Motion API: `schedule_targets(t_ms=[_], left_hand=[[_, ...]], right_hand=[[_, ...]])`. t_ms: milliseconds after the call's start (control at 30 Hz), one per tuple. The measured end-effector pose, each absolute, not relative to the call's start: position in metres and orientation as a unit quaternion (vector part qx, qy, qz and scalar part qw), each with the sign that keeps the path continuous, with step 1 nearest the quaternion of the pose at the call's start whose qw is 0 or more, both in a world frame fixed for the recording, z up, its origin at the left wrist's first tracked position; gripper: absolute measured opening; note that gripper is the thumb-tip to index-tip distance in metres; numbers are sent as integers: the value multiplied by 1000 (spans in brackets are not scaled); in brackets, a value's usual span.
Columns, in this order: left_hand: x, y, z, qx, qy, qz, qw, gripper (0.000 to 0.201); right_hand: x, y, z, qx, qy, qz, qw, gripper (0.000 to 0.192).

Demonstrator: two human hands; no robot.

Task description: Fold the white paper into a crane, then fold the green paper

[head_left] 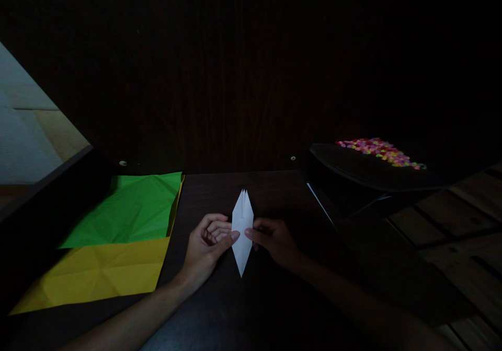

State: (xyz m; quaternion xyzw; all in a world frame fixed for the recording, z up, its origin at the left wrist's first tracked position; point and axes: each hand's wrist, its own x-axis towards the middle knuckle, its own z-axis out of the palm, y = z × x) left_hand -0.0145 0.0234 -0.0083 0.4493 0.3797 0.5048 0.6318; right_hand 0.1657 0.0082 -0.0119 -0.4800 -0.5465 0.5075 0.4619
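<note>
Fingertips (234,235) of both hands pinching folded white paper (242,230)

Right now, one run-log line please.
left hand: pinching white folded paper | right hand: pinching opposite edge | green sheet over yellow sheet, left on table

No text, label, brand, number or sign can be read anywhere in this dim view. The folded white paper (242,230) is blank on the faces that show, and so are the green sheet (129,210) and the yellow sheet (98,272), which carry only creases. The coloured speckled patch (378,151) on the dark tray to the right may be a print or loose bits, but it is too small and dark to tell, and no letters show.
</note>
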Motion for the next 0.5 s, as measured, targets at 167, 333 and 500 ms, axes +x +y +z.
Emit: schedule_targets(t_ms=[167,333,500], left_hand=[[-14,25,-8,477,362,460,655,40],[-15,24,-8,514,358,401,669,28],[-16,23,-7,542,374,389,644,28]], right_hand=[[165,6,-11,-474,-551,507,463,35],[165,5,-10,-465,-570,502,455,36],[166,4,-10,-468,-584,488,449,36]])
